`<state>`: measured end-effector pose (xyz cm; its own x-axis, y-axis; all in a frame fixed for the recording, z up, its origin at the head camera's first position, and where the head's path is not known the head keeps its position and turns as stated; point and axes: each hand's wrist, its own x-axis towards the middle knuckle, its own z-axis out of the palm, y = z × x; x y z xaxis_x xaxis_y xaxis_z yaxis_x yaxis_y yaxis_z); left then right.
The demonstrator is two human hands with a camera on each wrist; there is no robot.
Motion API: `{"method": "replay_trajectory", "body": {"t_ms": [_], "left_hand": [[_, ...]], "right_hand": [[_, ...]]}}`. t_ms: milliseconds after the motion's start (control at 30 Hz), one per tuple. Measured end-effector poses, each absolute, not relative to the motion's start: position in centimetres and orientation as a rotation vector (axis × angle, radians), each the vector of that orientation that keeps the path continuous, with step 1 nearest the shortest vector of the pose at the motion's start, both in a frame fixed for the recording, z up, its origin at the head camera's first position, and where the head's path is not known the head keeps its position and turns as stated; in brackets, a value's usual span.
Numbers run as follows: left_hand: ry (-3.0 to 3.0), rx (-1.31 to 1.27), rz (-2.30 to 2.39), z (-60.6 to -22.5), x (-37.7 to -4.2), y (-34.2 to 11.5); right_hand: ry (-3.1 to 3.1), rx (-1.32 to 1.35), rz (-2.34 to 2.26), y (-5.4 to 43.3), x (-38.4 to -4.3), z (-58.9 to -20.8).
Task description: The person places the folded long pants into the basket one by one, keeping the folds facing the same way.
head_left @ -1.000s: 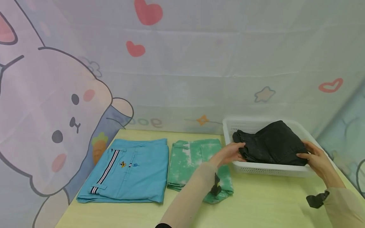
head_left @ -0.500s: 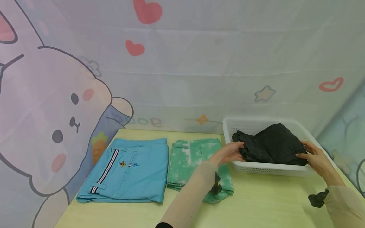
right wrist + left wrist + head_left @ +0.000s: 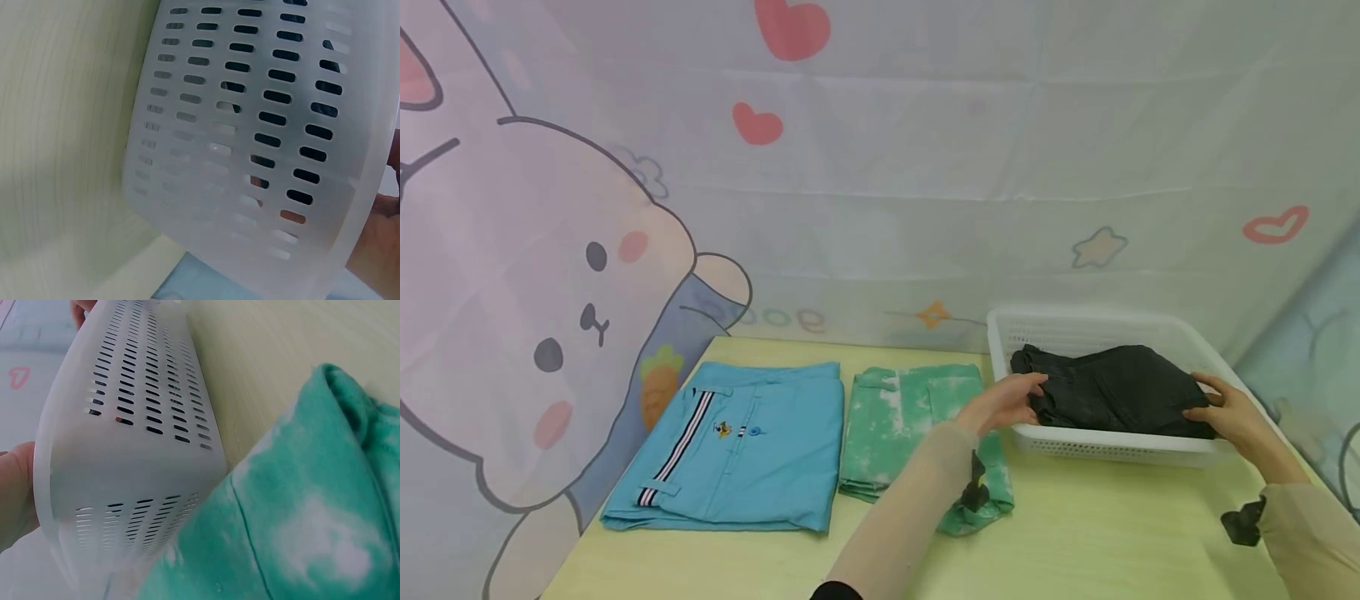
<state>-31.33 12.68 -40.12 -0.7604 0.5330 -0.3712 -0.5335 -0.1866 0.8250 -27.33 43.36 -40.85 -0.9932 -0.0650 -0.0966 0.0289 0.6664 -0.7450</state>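
Observation:
A folded black garment (image 3: 1112, 390) lies low inside the white slotted basket (image 3: 1078, 322) at the right of the table. My left hand (image 3: 1011, 400) grips its left end over the basket's near-left corner. On the other side, my right hand (image 3: 1228, 414) holds the right end, thumb on top. The left wrist view shows the basket's wall (image 3: 137, 437) close up, beside a green tie-dye garment (image 3: 300, 519). In the right wrist view the basket wall (image 3: 250, 125) fills the frame, with dark cloth behind its slots.
Folded blue shorts (image 3: 737, 446) with a striped side band lie at the table's left. The folded green tie-dye garment (image 3: 910, 417) lies between them and the basket, under my left forearm. A cartoon-print cloth backdrop (image 3: 880, 167) hangs behind the yellow table (image 3: 1112, 533).
Both hands have lowered the black garment into the basket; it was humped above the rim and now lies flatter inside.

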Motion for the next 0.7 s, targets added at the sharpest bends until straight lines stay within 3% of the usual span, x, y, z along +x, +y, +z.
{"method": "replay_trajectory", "body": {"t_ms": [700], "left_hand": [[1.385, -0.098, 2.025, -40.3, -31.3, 13.6]], "right_hand": [[2.888, -0.168, -0.652, 43.4, -28.4, -41.1]]}}
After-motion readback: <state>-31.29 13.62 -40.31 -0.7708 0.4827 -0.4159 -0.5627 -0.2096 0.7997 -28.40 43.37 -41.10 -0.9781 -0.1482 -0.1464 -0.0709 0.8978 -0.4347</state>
